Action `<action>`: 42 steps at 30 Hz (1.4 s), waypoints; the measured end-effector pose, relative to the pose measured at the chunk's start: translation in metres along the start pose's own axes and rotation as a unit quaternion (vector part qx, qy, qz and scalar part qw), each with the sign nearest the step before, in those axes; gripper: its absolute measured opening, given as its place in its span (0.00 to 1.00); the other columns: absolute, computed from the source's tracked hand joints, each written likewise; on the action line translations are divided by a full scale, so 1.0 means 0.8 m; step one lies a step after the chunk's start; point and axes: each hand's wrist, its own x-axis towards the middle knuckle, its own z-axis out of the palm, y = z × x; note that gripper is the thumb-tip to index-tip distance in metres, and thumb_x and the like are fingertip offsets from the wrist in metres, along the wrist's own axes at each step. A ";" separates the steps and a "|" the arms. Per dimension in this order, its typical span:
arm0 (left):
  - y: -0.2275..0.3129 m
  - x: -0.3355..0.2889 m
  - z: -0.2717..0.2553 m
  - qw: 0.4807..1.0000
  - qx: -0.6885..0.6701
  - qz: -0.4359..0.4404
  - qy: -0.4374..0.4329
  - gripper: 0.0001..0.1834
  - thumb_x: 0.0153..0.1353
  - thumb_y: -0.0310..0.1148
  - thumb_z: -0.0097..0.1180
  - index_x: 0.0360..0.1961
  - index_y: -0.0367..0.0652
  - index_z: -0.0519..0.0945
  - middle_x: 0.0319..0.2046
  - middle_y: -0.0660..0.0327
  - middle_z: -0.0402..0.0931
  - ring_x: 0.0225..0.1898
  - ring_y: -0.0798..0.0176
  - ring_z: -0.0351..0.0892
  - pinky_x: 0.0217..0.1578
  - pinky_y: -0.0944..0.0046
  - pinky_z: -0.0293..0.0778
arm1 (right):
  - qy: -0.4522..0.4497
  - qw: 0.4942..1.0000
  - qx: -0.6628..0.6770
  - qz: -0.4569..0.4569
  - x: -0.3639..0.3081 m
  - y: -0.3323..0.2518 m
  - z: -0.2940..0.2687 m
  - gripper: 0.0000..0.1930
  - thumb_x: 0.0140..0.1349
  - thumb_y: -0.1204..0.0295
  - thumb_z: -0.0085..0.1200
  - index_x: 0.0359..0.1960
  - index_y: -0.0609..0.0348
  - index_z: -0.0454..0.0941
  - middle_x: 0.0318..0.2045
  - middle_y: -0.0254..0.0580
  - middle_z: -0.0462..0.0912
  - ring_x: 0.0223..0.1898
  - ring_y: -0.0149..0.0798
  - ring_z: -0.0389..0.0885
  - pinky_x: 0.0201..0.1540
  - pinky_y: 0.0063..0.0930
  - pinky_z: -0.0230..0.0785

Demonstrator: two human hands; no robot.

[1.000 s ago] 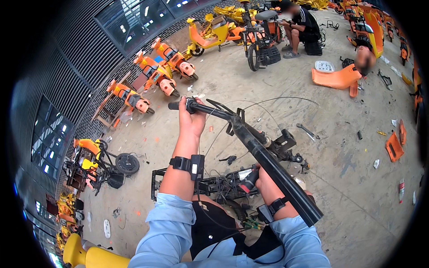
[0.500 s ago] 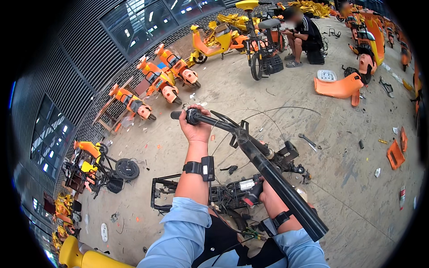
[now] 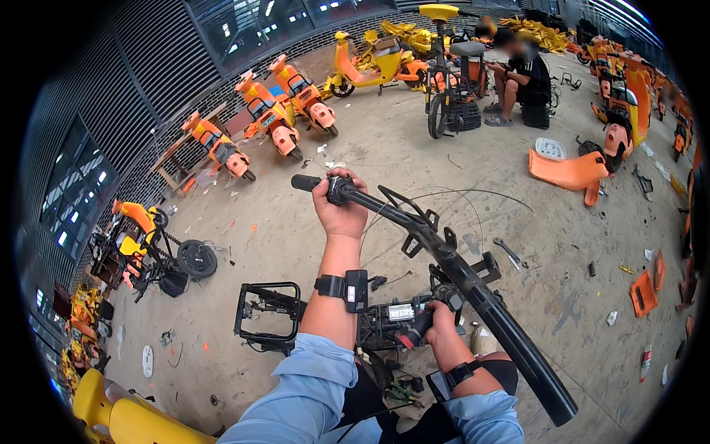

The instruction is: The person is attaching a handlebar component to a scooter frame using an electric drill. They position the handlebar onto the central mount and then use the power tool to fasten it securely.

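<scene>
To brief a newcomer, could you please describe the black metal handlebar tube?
Above the grey concrete floor, find the person's left hand. It grips the black metal handlebar tube, far longer than the red-ended black tool in the right hand.

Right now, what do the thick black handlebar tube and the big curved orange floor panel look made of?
Thick black handlebar tube: likely metal, painted or coated, semi-gloss; straight round form, soft sheen along its length.

Curved orange panel: probably moulded plastic, smooth satin; even colour, sweeping shell shape. Exact type can't be told.

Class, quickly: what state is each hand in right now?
Left hand: closed around the black handlebar.
Right hand: closed, holding a black-and-red tool.
</scene>
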 end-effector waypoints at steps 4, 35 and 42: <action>0.006 -0.001 0.011 0.997 0.059 0.005 0.048 0.11 0.64 0.34 0.60 0.44 0.42 0.75 0.45 0.61 0.78 0.49 0.59 0.79 0.53 0.55 0.77 | -0.019 1.000 0.016 -0.002 0.042 0.006 -0.011 0.11 0.56 0.77 0.53 0.41 0.64 0.71 0.30 0.47 0.75 0.29 0.45 0.78 0.34 0.45 0.77; 0.082 -0.132 0.058 0.997 0.027 -0.046 0.058 0.36 0.70 0.41 0.43 0.69 0.22 0.55 0.69 0.26 0.53 0.72 0.32 0.57 0.71 0.41 0.58 | -0.032 0.986 -0.164 0.013 0.012 0.043 -0.057 0.13 0.60 0.77 0.49 0.47 0.65 0.74 0.38 0.44 0.80 0.37 0.44 0.81 0.44 0.39 0.76; 0.039 -0.124 -0.044 0.984 0.002 0.045 0.171 0.21 0.70 0.38 0.46 0.56 0.35 0.75 0.49 0.51 0.82 0.53 0.56 0.81 0.55 0.56 0.76 | -0.098 0.968 -0.230 0.016 -0.058 0.026 -0.070 0.23 0.61 0.79 0.52 0.60 0.63 0.73 0.51 0.46 0.82 0.41 0.39 0.81 0.45 0.33 0.77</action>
